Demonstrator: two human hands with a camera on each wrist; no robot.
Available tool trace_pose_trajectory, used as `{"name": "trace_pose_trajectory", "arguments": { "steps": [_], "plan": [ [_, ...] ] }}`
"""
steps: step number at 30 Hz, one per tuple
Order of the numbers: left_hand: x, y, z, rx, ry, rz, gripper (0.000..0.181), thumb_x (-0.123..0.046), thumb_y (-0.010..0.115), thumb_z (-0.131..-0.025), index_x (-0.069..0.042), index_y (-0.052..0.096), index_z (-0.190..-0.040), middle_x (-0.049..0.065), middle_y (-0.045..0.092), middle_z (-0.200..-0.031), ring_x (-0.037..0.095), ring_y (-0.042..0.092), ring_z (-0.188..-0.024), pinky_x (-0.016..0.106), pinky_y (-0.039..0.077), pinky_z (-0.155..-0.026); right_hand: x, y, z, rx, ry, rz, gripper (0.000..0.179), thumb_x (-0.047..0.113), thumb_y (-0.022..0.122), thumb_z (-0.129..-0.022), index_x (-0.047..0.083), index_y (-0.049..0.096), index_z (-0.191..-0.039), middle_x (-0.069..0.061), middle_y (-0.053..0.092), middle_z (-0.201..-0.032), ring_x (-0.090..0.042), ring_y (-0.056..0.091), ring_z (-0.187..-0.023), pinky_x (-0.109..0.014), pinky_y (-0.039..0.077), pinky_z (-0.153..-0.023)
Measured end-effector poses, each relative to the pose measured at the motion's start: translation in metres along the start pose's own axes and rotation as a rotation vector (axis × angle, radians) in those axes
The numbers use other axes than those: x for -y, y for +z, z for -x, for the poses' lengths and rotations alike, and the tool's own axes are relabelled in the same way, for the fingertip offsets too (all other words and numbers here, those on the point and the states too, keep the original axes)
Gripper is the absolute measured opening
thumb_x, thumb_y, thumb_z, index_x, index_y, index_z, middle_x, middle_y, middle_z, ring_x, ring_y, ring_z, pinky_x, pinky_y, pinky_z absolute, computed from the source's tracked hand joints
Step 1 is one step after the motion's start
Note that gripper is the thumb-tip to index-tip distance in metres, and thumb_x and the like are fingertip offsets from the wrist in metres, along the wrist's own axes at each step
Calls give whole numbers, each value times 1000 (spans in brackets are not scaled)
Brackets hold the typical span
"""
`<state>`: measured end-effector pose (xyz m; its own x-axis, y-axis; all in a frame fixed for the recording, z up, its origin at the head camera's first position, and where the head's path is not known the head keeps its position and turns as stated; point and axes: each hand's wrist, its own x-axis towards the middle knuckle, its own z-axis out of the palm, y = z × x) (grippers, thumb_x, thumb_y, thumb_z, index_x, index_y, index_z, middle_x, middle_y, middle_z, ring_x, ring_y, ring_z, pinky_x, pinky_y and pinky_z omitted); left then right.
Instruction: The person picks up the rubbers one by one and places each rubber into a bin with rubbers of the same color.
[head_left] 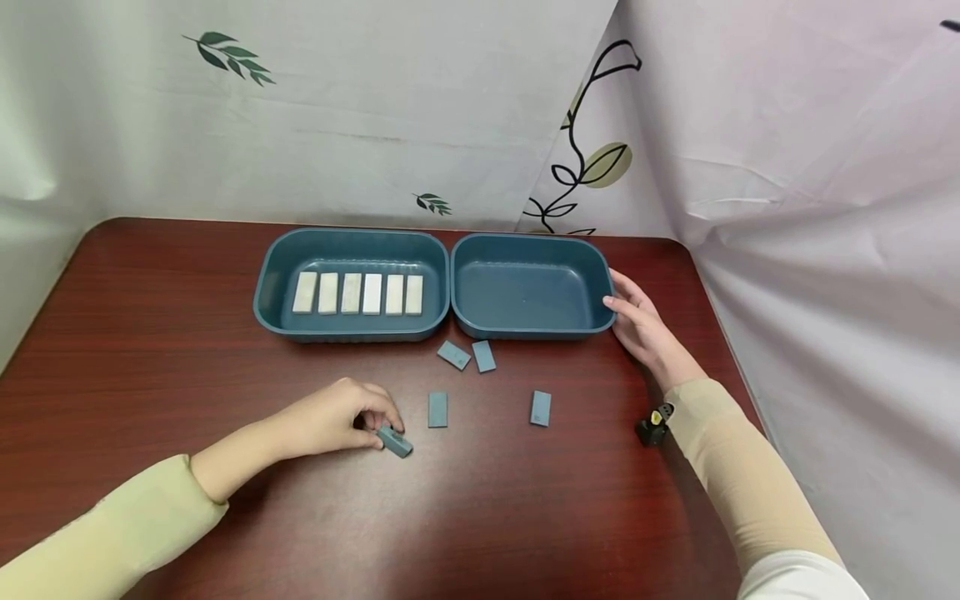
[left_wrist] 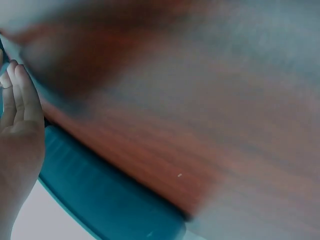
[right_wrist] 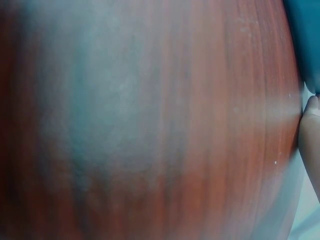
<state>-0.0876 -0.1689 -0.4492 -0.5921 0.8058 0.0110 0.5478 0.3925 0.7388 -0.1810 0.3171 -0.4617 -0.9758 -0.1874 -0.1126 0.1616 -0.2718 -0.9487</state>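
In the head view my left hand (head_left: 341, 419) pinches a small grey-blue rectangular block (head_left: 395, 442) between thumb and fingers, low over the table. At the right end of the right-hand blue container (head_left: 532, 332), my right hand (head_left: 647, 332) holds the wall, thumb over the rim and fingers along the outside. That container has no blocks in it. Several more grey-blue blocks (head_left: 438, 410) lie scattered in front of the containers. The right wrist view catches only part of the right hand (right_wrist: 311, 135) beside a blue container wall (right_wrist: 306, 35).
A second blue container (head_left: 352, 336) adjoins on the left, with several whitish blocks (head_left: 350, 293) in a row inside. The containers stand near the back edge of the dark red wooden table (head_left: 480, 517), before a white curtain (head_left: 360, 133). Both wrist views are partly blurred.
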Motion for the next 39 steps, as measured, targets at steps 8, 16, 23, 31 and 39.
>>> {"name": "trace_pose_trajectory", "arguments": {
  "steps": [8, 16, 23, 31, 39],
  "plan": [
    [-8, -13, -15, -5, -43, -15, 25, -6, 92, -82, -15, 79, -101, -10, 73, -89, -3, 61, -77, 22, 58, -71, 2, 2, 0, -13, 14, 27, 51, -4, 44, -108, 13, 43, -156, 7, 57, -143, -8, 59, -125, -19, 52, -99],
    [-17, -31, -34, -23, -44, -44, 25, -9, 93, -82, -18, 78, -99, -11, 74, -89, -3, 64, -78, 22, 60, -74, 1, 2, -1, -17, 17, 25, 51, -5, 43, -108, 12, 42, -156, 6, 56, -142, -8, 59, -125, -19, 51, -100],
    [-23, -52, -55, -71, -11, -75, 20, -7, 90, -85, -11, 82, -103, -4, 78, -94, 4, 69, -80, 26, 62, -77, 1, 1, -1, -18, 20, 29, 52, -5, 43, -108, 11, 40, -158, 6, 56, -143, -8, 59, -125, -19, 52, -99],
    [-27, -74, -81, -149, -35, -91, 23, -5, 89, -85, -10, 85, -107, 3, 81, -103, 12, 74, -85, 34, 64, -84, 1, 2, -1, -18, 15, 26, 52, -5, 43, -108, 12, 41, -157, 6, 56, -143, -9, 58, -126, -19, 51, -100],
    [-28, -94, -108, -165, -65, -81, 20, -6, 88, -87, -6, 83, -106, 7, 82, -101, 19, 76, -88, 37, 65, -85, 0, 1, -1, -15, 17, 28, 53, -4, 43, -108, 11, 38, -159, 6, 53, -145, -9, 57, -127, -19, 50, -102]
  ]
}}
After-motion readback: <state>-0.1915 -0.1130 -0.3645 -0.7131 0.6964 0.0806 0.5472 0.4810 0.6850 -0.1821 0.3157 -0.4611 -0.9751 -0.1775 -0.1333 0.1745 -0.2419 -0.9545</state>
